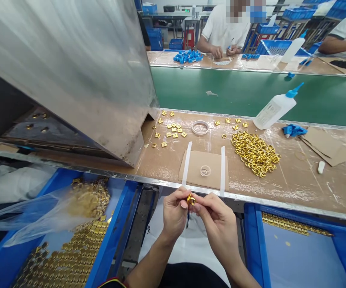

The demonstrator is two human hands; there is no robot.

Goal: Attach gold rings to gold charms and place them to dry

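Note:
Just in front of the bench edge, my left hand (174,212) and my right hand (216,218) meet, both closed on a small gold piece (191,199) between thumbs and fingertips. Beyond them a cardboard pad (213,160) is held by two white tape strips, with a small clear round dish (205,171) on it. A pile of gold rings (255,154) lies to the right of the pad. Small square gold pieces (174,130) are scattered to its upper left, near a white tape roll (200,127).
A metal housing (101,72) stands at the left. Blue trays with gold parts flank me, left (120,228) and right (253,240). A white bottle (273,112) leans near a green belt (185,86). Across it, a person (227,28) works with their hands.

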